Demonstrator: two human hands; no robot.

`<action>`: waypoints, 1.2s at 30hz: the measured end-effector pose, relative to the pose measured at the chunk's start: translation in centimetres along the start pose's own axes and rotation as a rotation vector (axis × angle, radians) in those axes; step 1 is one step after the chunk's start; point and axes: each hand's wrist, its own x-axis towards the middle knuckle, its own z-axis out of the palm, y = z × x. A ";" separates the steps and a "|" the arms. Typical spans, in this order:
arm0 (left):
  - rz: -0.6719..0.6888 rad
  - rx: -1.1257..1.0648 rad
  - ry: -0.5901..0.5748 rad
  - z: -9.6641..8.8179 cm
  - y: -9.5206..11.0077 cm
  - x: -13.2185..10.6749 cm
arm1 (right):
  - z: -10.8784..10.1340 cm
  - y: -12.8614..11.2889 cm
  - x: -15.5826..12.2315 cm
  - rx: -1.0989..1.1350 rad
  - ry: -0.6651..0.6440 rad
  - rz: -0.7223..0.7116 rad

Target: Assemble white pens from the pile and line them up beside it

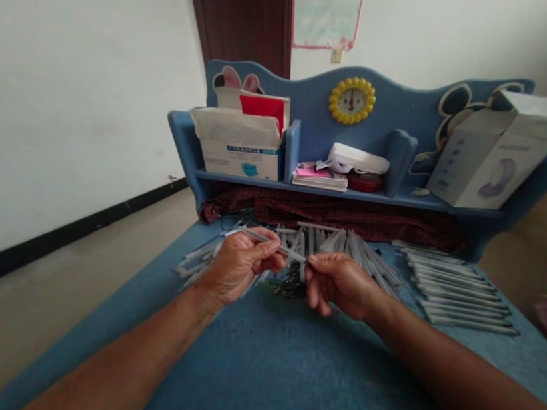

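My left hand (240, 261) pinches a thin, translucent tube that looks like a pen barrel (292, 254), held slantwise above the table. At its right end the fingertips of my right hand (337, 280) are pressed together; whatever small piece they may grip is hidden. Beneath and between the hands lies a heap of small dark metallic parts (290, 284). Loose pale tubes (198, 262) spread out left of my left hand, partly covered by it. More tubes (365, 254) are piled behind my right hand. Farther right, several dark-edged pens or tubes (464, 290) lie side by side in a row.
The blue table (252, 364) has a raised shelf (256, 181) along its back. On it stand a mask box (240, 150), papers (320, 179), a yellow flower-shaped clock (352, 100) and a tall white box (491, 160). Dark red checked cloth (402, 225) lies underneath.
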 end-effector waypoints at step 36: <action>-0.147 -0.001 0.179 0.0 -0.1 1.0 | -4.6 -6.2 -4.9 -1.653 0.220 0.229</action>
